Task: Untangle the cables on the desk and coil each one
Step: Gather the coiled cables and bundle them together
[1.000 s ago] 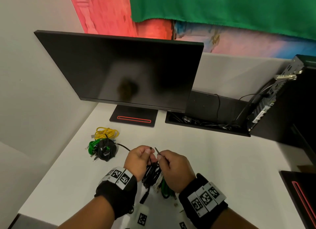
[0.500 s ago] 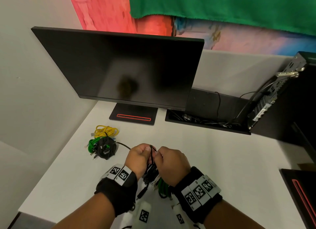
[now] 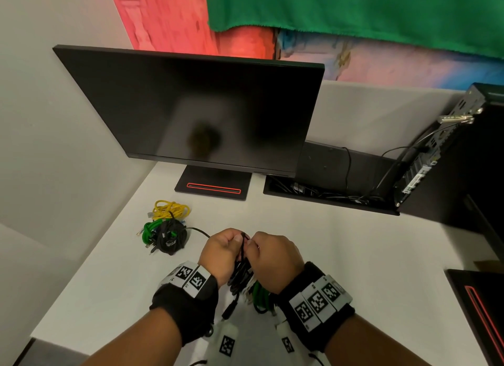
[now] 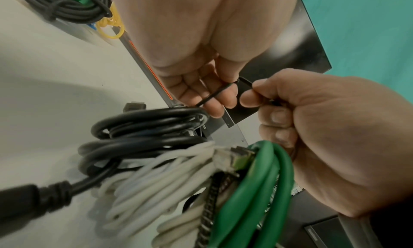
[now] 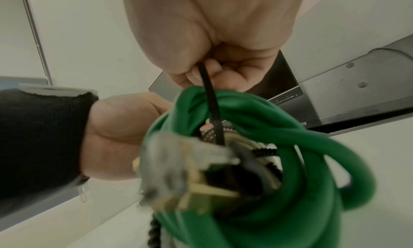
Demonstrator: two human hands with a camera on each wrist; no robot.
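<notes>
Both hands meet over the near part of the white desk [image 3: 341, 256], knuckles almost touching. The left hand [image 3: 222, 252] and the right hand [image 3: 275, 259] each have their fingertips pinched tight on the same thin black tie [image 4: 214, 94], a skinny strand running between them, so neither hand is loose.

Hanging right under that pinch is the cable bundle [image 3: 245, 281]: coiled black cable [image 4: 143, 128] on the left-hand side, a bunch of white cable [image 4: 152, 186] below it, and thick green cable [image 4: 257, 190] loops under the right hand. A clear network plug [image 5: 178, 165] dangles at the front of the green loops, blurry in the right wrist view. A black barrel plug [image 3: 230, 308] hangs lowest, toward the person's wrists.

Farther out, ahead and to the left of the grip, a second pile [image 3: 165, 229] sits on the desk: yellow, green and black cables bunched together, with one black lead trailing back toward the left hand.

Beyond the hands stands a dark monitor [image 3: 196, 111]. Ahead and to the right of the grip, a black cable tray [image 3: 327, 199] is recessed in the desk, with a mess of dark wires lying in it; which wire is which is impossible to tell.
</notes>
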